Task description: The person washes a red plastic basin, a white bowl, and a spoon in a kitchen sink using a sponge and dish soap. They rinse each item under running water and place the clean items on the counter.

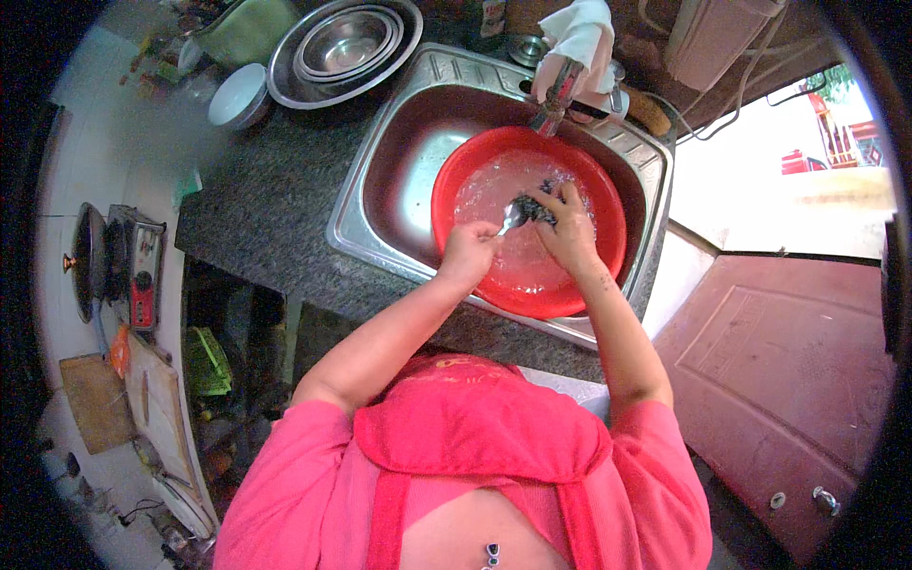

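Observation:
A large red plastic basin [611,235] holding water sits tilted in the steel sink. Over the basin, my left hand [470,249] grips the handle end of a metal spoon [512,214]. My right hand [572,229] has its fingers around a dark scouring pad [536,208], which touches the bowl of the spoon. The pad's exact material is hard to make out. Clear water [520,267] with bright ripples lies below both hands. The faucet [552,114] reaches over the basin's far rim.
The sink [395,153] is set in a dark speckled countertop [274,189]. Nested steel bowls [349,53] and a white bowl [239,96] stand at the back left. A white cloth [581,32] hangs over the faucet. A brown door [776,356] stands at the right.

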`<action>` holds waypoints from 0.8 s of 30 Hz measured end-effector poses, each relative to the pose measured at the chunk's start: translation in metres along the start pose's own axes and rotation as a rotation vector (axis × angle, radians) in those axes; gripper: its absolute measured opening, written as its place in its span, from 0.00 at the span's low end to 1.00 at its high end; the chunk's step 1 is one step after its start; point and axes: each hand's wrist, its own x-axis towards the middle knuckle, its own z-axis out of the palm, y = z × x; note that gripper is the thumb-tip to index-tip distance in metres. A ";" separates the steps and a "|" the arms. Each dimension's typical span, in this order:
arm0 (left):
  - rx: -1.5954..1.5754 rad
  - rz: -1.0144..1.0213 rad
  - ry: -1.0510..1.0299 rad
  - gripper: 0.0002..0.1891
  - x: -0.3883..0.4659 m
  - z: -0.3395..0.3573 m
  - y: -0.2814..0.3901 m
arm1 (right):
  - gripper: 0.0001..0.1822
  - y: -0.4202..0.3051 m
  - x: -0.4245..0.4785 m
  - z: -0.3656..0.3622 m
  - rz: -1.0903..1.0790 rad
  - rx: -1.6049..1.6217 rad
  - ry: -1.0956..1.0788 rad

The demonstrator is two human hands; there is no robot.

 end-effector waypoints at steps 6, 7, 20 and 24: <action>0.063 0.025 0.007 0.06 -0.005 -0.003 0.001 | 0.22 -0.007 -0.009 0.018 -0.042 -0.003 0.012; 0.121 -0.006 -0.003 0.06 -0.007 -0.006 0.007 | 0.21 -0.001 -0.002 0.014 0.047 -0.009 0.021; 0.416 0.248 0.038 0.08 -0.003 -0.014 -0.008 | 0.21 -0.019 -0.018 0.033 -0.107 0.019 -0.041; -0.227 -0.049 -0.175 0.05 -0.002 -0.018 -0.011 | 0.21 0.040 0.002 0.027 0.129 -0.097 -0.072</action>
